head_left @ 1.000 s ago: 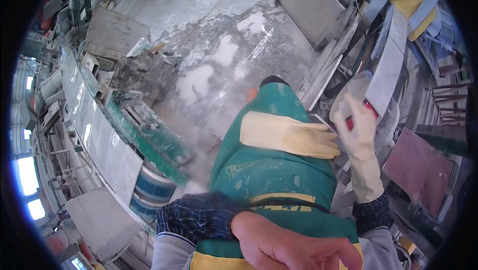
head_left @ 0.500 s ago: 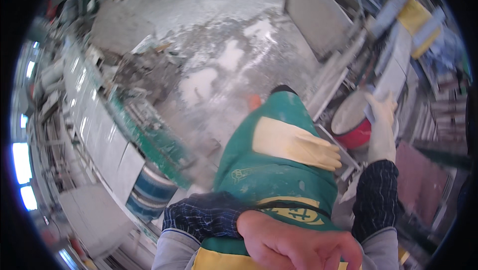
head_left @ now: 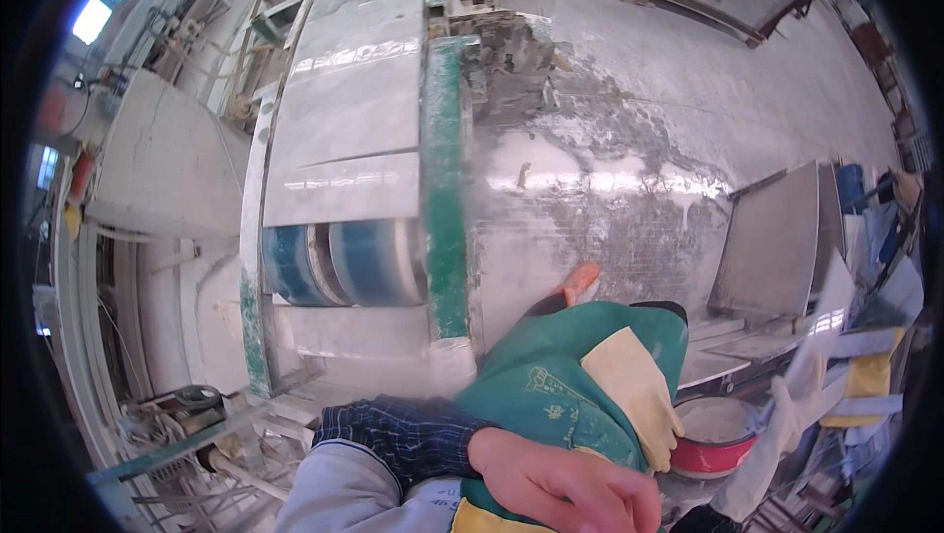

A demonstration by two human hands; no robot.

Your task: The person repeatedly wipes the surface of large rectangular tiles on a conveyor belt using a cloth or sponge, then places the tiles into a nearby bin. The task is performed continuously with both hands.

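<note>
My left hand (head_left: 570, 482) is bare and comes out of a dark checked cuff. Its fingers are curled in front of my body, and whatever they may hold is hidden. My right hand (head_left: 792, 405) wears a long cream rubber glove and reaches out at the right, blurred, beside a pale flat piece (head_left: 831, 312). Whether it grips that piece does not show. A second cream rubber glove (head_left: 631, 385) lies loose across my green apron (head_left: 551, 385). Just beside the gloved hand stands a red bucket (head_left: 713, 449) with whitish contents.
On my left runs a conveyor with a green frame (head_left: 448, 189), a glossy white surface (head_left: 344, 120) and a blue roller (head_left: 374, 263). Wet white patches (head_left: 536, 159) mark the floor ahead. A grey panel (head_left: 767, 243) leans at the right, near a yellow-and-grey item (head_left: 870, 376).
My view has swung left, bringing the conveyor toward the middle. The gloved right hand, red bucket and leaning panel now appear lower and farther right. My left hand stays curled in front of me.
</note>
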